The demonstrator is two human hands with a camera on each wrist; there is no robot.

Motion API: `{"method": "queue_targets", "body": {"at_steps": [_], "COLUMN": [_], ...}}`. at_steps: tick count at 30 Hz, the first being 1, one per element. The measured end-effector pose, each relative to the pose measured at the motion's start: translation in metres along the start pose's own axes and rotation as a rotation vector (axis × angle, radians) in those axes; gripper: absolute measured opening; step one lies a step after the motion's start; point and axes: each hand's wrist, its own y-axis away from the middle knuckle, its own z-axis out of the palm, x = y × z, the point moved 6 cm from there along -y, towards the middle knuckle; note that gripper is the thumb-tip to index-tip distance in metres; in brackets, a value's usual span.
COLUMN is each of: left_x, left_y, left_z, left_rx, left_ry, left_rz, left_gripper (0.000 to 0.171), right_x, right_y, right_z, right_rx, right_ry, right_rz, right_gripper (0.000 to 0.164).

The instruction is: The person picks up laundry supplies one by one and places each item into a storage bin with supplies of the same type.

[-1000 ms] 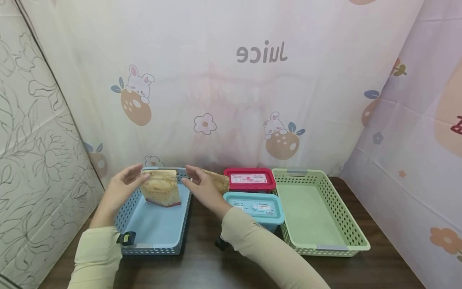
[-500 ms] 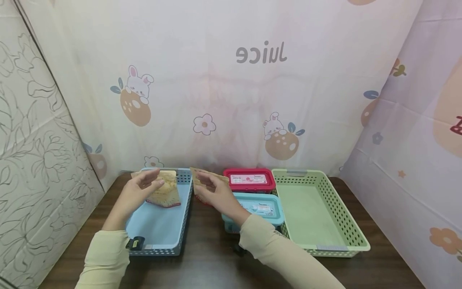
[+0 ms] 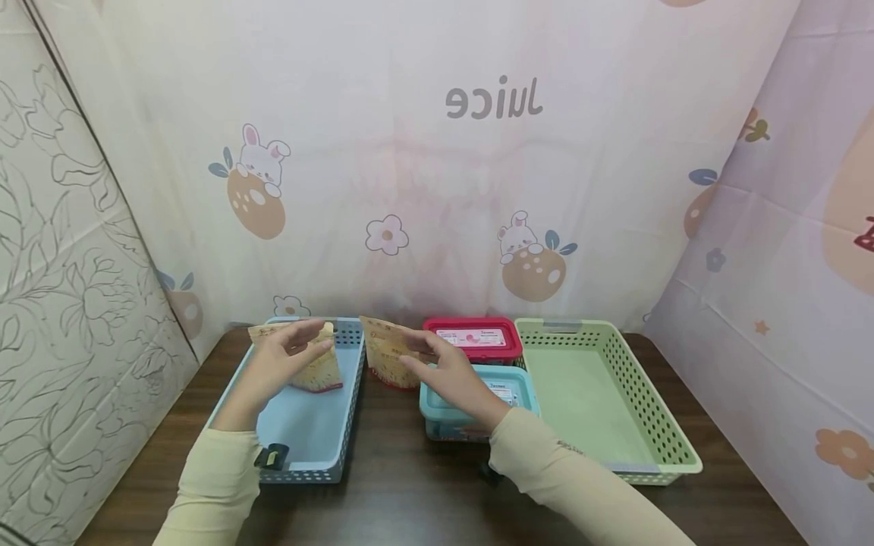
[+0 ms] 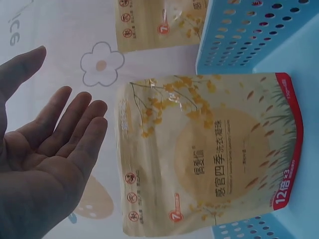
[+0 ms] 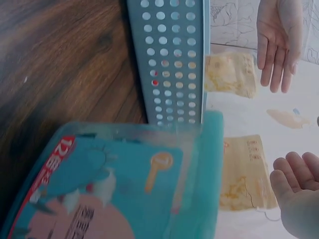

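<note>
A yellow laundry pouch (image 4: 209, 154) with a red bottom edge stands upright in the blue basket (image 3: 300, 425). My left hand (image 3: 281, 371) hovers before it, fingers loosely bent and holding nothing; in the left wrist view the hand (image 4: 55, 149) is apart from the pouch. A second yellow pouch (image 3: 388, 353) stands on the table just right of that basket. Above the turquoise lidded box (image 3: 444, 413) hangs my right hand (image 3: 457, 379), thumb and fingers spread with nothing between them. It partly covers the box's lid and the second pouch's right side.
A red lidded box (image 3: 478, 334) stands behind the turquoise one. To their right lies a pale green basket (image 3: 601, 402) with perforated sides, its bare floor showing. The dark wooden table (image 3: 382, 493) runs up to a printed curtain (image 3: 437, 167) at the back.
Both hands have moved right, the right one from beside the blue basket's edge to over the turquoise box. The second pouch, mostly hidden before, now shows more. Baskets and boxes have stayed put.
</note>
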Motion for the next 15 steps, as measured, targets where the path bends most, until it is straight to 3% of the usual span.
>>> {"method": "queue_targets", "body": {"at_steps": [9,15], "left_x": [0.003,0.005], "left_y": [-0.006,-0.011], "left_z": [0.013,0.023], "left_rx": [-0.014,-0.026], "left_ry": [0.002,-0.048], "left_rz": [-0.003,-0.039], "left_gripper": [0.059,0.062], "right_x": [0.002,0.007], "right_y": [0.006,0.007], "right_z": [-0.015,-0.022], "right_rx": [0.034,0.066], "right_ry": [0.009,-0.001], "right_rz": [0.012,0.015], "right_gripper": [0.048,0.047]}}
